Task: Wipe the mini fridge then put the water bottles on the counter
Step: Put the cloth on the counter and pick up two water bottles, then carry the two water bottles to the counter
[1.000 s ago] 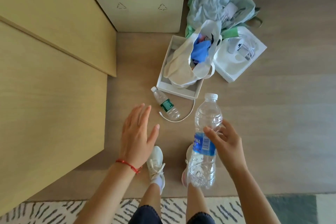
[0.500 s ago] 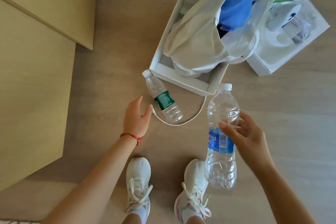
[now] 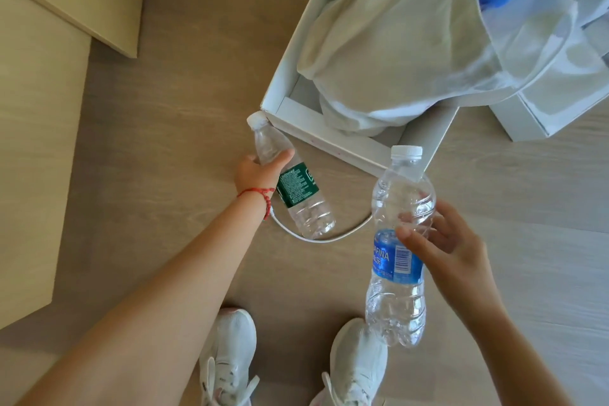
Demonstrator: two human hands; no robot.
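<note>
Now your left hand (image 3: pixel 258 171) has closed on the green-label bottle (image 3: pixel 293 181), thumb over its shoulder and fingers going under it; half a second ago that hand was only reaching, just short of it with fingers apart. The bottle lies on its side on the floor (image 3: pixel 164 175), cap touching the near corner of the white box (image 3: pixel 329 128), its base resting across the white cable (image 3: pixel 329 238). Your right hand (image 3: pixel 451 250) holds the blue-label bottle (image 3: pixel 397 250) upright in the air above your right shoe (image 3: pixel 357 362), thumb on the label, fingers wrapped round the far side. You have bent lower, so everything looks nearer. With both bottles in hand, the next step is likely to lift the green one clear of the cable and carry both to the counter, which isn't in view.
</note>
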